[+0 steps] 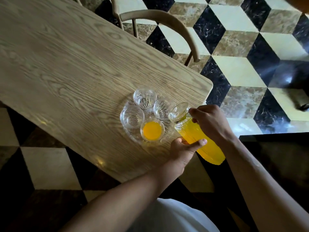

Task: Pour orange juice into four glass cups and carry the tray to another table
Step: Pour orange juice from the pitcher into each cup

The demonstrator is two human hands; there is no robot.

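Observation:
A clear glass tray (132,138) sits near the table's right corner. It holds a cup full of orange juice (152,130) at the front and three empty glass cups: left (132,117), back (145,97) and right (161,110). A ribbed glass jug of orange juice (200,141) is tilted, its mouth (178,111) beside the right cup. My right hand (211,122) grips the jug near its neck. My left hand (183,150) holds the jug's lower body from below, thumb across the glass.
The wooden table (75,67) stretches up and left; its rounded corner (209,84) lies just beyond the tray. A curved wooden chair (168,22) stands along the far edge. The floor is chequered marble (237,71). A white garment (175,216) shows at the bottom.

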